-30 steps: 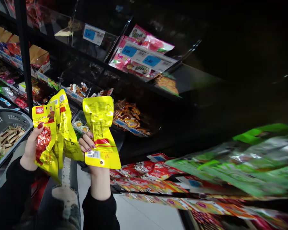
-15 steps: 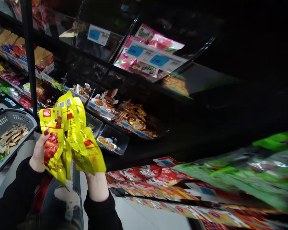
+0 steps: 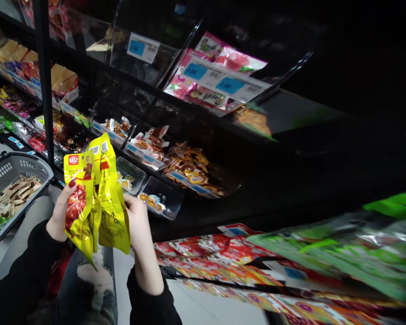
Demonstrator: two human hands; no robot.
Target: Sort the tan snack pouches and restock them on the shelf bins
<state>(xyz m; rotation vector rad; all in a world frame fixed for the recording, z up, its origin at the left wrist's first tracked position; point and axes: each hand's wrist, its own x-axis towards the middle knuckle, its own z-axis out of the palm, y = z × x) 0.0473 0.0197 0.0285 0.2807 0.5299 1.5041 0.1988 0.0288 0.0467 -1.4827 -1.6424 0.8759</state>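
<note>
Yellow snack packets [image 3: 78,198], printed with red food pieces on the front, are bunched upright in front of my knees. My left hand [image 3: 58,216] is closed around their left side, its red-nailed thumb pressing on the front packet. Another yellow packet [image 3: 111,212], showing its printed back, stands behind and to the right of the first. My right hand [image 3: 138,221] is closed at this packet's right edge, with its fingertips mostly hidden behind it. How many packets are in the bunch is hard to tell.
A grey basket [image 3: 47,169] holding brown-wrapped snacks stands on the floor at the left. Clear bins [image 3: 169,212] of small packaged snacks line the shelf ahead, beside a black post [image 3: 44,81]. Green bags [image 3: 341,243] and red packets [image 3: 206,247] sit on shelves at the right.
My right hand has brought its separate yellow packet leftward to the bunch in my left hand. That packet no longer shows apart; my right hand now rests at the bunch's right edge.
</note>
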